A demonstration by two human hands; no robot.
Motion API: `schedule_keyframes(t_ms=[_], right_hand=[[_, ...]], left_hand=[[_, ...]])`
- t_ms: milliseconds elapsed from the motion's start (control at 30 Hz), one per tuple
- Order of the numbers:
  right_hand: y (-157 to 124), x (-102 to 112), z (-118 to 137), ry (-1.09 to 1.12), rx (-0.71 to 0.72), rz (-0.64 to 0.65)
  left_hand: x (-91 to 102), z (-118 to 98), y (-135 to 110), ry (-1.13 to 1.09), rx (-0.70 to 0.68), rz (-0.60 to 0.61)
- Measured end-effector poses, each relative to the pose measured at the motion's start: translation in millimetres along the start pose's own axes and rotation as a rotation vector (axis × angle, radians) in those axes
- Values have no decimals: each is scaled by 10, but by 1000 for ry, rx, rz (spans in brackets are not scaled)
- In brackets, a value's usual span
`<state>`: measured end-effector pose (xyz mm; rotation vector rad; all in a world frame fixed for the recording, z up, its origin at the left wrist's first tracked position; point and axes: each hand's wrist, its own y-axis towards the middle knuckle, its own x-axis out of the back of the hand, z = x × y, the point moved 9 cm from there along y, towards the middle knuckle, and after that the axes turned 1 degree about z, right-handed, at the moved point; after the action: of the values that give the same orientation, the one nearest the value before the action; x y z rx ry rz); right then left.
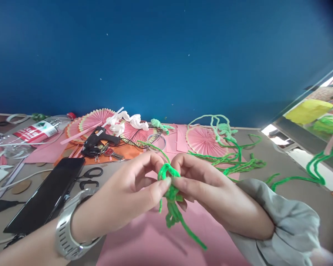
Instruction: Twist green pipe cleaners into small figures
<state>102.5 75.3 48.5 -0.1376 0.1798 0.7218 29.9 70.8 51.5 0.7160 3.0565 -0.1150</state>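
Observation:
My left hand (127, 194) and my right hand (211, 192) meet above a pink paper sheet (152, 240), both pinching a bright green pipe cleaner (170, 195) that is twisted into a loop and knot. Its loose ends hang down toward the pink sheet. My left wrist wears a silver watch (68, 229). My right arm has a grey sleeve (280, 221). Fingers of both hands are curled tight round the green twist.
A black phone (48, 195) and black scissors (90, 177) lie at the left. Behind them are a black glue gun (98, 138), keys, pink paper fans (202, 140), white crumpled paper and a plastic bottle (30, 133). More green pipe cleaners (238, 162) sprawl at the right.

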Motion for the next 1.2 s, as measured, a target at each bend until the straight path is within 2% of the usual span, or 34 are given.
schedule_keyframes(t_ms=[100, 267, 400, 500, 667, 767, 867, 1067, 1133, 1200], right_hand=[[9, 20, 17, -34, 20, -15], [-46, 34, 80, -347, 117, -181], [-75, -23, 29, -445, 133, -218], [-77, -31, 6, -428, 116, -193], [-77, 91, 143, -331, 132, -209], [-40, 97, 179, -255, 115, -129], [-3, 78, 164, -193, 94, -59], [-7, 61, 153, -117, 125, -37], [-22, 60, 155, -107, 121, -31], [-32, 36, 165, -90, 114, 12]], left_hand=[[80, -54, -9, 111, -61, -76], [182, -141, -31, 399, -147, -251], [215, -207, -64, 549, -217, -355], [195, -140, -36, 493, -159, -303], [110, -53, 18, 178, -71, -106], [60, -64, 26, 97, -59, -25], [45, -91, 25, 93, -79, -29], [93, -144, 4, 116, -139, -143], [71, -122, 2, 92, -123, -110], [16, -65, 0, 1, -78, -28]])
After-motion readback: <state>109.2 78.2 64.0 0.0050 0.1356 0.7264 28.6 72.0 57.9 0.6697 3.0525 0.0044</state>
